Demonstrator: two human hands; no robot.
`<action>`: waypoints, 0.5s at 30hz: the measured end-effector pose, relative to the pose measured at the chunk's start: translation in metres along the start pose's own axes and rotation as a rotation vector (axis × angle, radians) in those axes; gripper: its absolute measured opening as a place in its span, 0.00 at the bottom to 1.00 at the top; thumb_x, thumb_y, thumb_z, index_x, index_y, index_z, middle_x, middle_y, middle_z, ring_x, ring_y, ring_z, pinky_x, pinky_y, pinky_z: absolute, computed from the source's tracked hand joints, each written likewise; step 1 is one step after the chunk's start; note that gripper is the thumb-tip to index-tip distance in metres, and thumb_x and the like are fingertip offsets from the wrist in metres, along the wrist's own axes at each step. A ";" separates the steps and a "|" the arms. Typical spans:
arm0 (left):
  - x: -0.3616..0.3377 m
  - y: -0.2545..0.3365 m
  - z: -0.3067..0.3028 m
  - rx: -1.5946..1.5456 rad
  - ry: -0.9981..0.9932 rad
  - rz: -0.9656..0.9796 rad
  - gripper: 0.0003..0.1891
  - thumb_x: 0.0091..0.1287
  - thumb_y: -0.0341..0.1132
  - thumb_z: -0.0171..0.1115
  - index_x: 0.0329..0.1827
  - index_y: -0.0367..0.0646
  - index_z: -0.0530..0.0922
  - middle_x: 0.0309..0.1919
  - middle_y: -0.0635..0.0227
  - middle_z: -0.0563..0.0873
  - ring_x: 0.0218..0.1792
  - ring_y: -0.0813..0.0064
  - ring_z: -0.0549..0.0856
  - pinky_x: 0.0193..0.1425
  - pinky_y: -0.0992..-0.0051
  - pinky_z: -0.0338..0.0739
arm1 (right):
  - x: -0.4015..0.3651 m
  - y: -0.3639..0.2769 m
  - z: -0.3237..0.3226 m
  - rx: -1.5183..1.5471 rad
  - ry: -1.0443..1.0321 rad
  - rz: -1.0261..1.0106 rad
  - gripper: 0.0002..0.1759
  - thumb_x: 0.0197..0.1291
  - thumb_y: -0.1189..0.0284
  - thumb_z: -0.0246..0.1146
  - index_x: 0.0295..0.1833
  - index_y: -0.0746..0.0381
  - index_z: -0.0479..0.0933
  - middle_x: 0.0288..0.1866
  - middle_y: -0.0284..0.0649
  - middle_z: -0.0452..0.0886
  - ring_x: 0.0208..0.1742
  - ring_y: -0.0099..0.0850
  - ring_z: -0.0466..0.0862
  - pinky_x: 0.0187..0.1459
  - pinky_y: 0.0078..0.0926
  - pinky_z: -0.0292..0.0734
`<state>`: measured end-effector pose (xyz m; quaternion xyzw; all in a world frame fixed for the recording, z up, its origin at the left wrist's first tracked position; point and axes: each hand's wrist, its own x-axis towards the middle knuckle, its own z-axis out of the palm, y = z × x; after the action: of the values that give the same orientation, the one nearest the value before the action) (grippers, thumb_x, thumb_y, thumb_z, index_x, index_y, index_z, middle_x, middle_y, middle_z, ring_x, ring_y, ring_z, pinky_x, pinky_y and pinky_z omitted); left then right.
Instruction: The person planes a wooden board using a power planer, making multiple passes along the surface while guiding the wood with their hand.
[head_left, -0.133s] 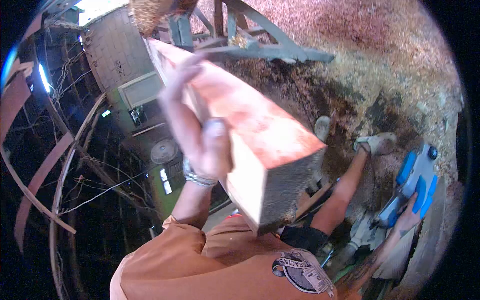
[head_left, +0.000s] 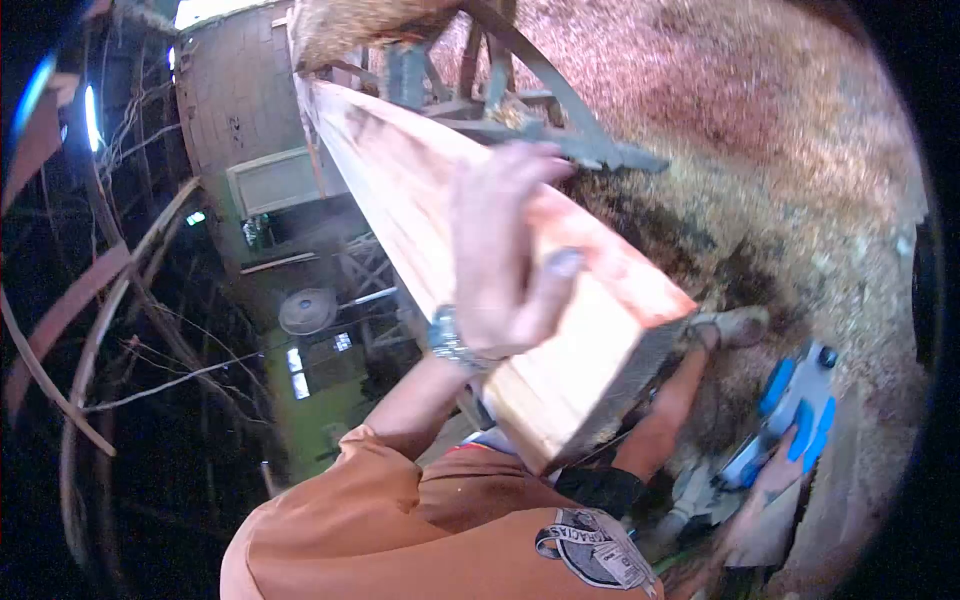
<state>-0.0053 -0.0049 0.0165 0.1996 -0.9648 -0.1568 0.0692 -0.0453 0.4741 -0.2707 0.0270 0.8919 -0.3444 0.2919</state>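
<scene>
A long, thick wooden beam (head_left: 400,190) runs from the upper left to the middle, its rough, dark cut end nearest my body. My left hand (head_left: 500,250), with a bracelet on the wrist, lies across the beam, blurred, its thumb apart from the fingers. At the lower right my right hand (head_left: 785,462) grips a grey and blue tool (head_left: 795,395) with a black knob, held away from the beam. Its fingers are partly hidden.
Wood shavings (head_left: 720,100) cover the ground at the upper right. A wooden frame (head_left: 530,125) stands near the beam's far end. My leg (head_left: 675,400) and shoe (head_left: 740,325) show beyond the near end. Branches and curved strips (head_left: 75,310) fill the left side; a round fan-like object (head_left: 308,311) is behind.
My left hand has shifted right, farther across the beam. In the view, the beam's near end is farther right, and the tool with my right hand is lower and slightly left.
</scene>
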 end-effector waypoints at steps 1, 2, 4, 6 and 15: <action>0.004 0.001 -0.003 0.077 -0.026 0.056 0.30 0.64 0.48 0.63 0.63 0.37 0.76 0.65 0.50 0.77 0.66 0.47 0.74 0.71 0.49 0.63 | -0.012 0.012 -0.001 0.029 -0.005 0.048 0.29 0.75 0.58 0.63 0.71 0.69 0.75 0.72 0.52 0.78 0.69 0.47 0.77 0.73 0.41 0.65; 0.009 0.007 -0.008 0.107 -0.031 0.036 0.29 0.64 0.49 0.62 0.63 0.37 0.77 0.62 0.50 0.79 0.66 0.47 0.75 0.72 0.48 0.61 | -0.032 0.006 -0.012 0.105 -0.027 0.077 0.29 0.75 0.58 0.63 0.70 0.69 0.76 0.71 0.53 0.79 0.69 0.48 0.77 0.73 0.42 0.65; 0.011 0.018 -0.013 0.117 -0.015 0.010 0.29 0.64 0.51 0.62 0.62 0.39 0.77 0.61 0.51 0.80 0.66 0.48 0.75 0.74 0.45 0.58 | -0.071 -0.033 -0.029 0.032 -0.025 0.142 0.28 0.75 0.59 0.63 0.68 0.71 0.77 0.68 0.56 0.81 0.63 0.50 0.80 0.67 0.44 0.70; 0.004 0.020 -0.010 0.090 0.021 -0.007 0.29 0.65 0.52 0.64 0.64 0.42 0.76 0.64 0.52 0.77 0.69 0.49 0.72 0.74 0.41 0.56 | -0.108 -0.066 -0.048 0.095 0.010 0.040 0.28 0.75 0.59 0.64 0.66 0.73 0.77 0.63 0.58 0.83 0.58 0.51 0.82 0.64 0.46 0.73; -0.020 -0.013 -0.027 -0.104 -0.029 0.259 0.36 0.77 0.53 0.53 0.83 0.44 0.60 0.85 0.54 0.54 0.86 0.51 0.50 0.88 0.46 0.38 | -0.285 -0.184 -0.086 0.037 0.459 0.085 0.24 0.73 0.60 0.64 0.59 0.73 0.80 0.42 0.46 0.87 0.33 0.32 0.83 0.34 0.32 0.78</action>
<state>0.0229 -0.0151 0.0361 0.0673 -0.9739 -0.1993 0.0851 0.1021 0.4317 0.0442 0.1474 0.9265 -0.3330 0.0952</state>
